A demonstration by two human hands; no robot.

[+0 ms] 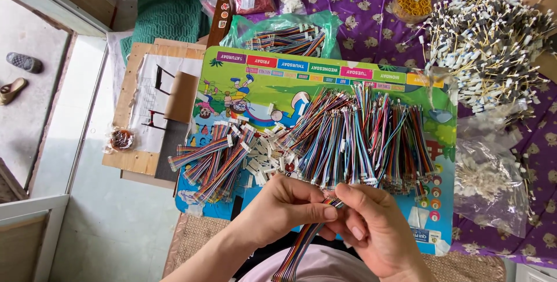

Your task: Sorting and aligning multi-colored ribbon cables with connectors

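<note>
Just below the colourful board (pixel 325 73), left hand (pixel 284 206) and right hand (pixel 371 230) pinching one rainbow cable (pixel 301 244) at its tip, probably seating a connector; next calls for steady fingertip alignment.

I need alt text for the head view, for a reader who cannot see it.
Two bare hands, the left hand and the right hand, hold the end of one multicoloured ribbon cable together over a colourful board. Many more cable bundles and small white connectors lie on the board.
</note>
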